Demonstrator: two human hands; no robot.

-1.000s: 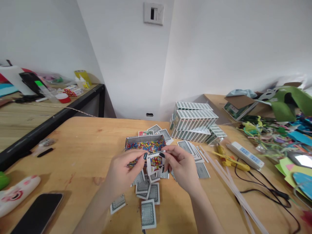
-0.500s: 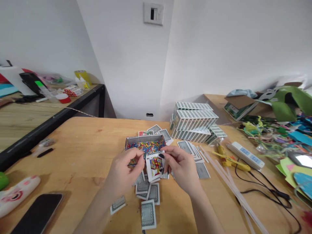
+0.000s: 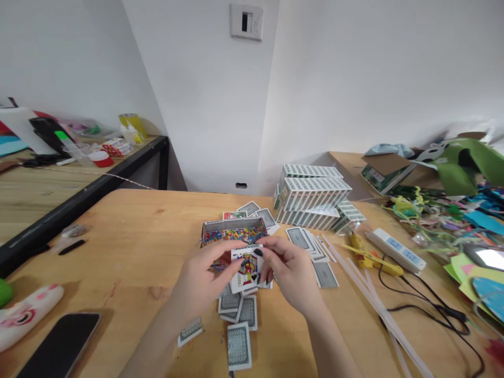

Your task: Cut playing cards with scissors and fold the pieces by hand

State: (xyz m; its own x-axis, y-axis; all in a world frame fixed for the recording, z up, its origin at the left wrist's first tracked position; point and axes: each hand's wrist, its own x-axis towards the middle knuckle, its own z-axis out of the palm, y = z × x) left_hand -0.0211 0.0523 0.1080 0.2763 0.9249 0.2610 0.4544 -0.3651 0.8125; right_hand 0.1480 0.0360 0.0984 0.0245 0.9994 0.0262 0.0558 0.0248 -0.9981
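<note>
A playing card (image 3: 241, 278) with a jack-like court figure faces me, held up over the table. My left hand (image 3: 207, 270) pinches it from the left, thumb across its front. On the other side my right hand (image 3: 289, 268) grips its right edge, thumb near the top corner. Just behind stands an open box (image 3: 235, 224) walled with cards, its inside covered in small multicoloured bits; the hands hide part of it. Below the held card, several face-down cards (image 3: 239, 346) lie scattered on the wooden table (image 3: 149, 252).
Stacked card boxes (image 3: 315, 194) stand at the back right, with loose cards (image 3: 301, 241) before them. Further right are a yellow glue gun (image 3: 360, 257), a power strip (image 3: 397, 251), clear sticks (image 3: 378, 304) and a black cable (image 3: 429, 310). A phone (image 3: 59, 346) lies front left.
My left thumb and fingers have slid inward over the card, the thumb now crossing its front. The card has shifted slightly left; my right hand keeps its grip.
</note>
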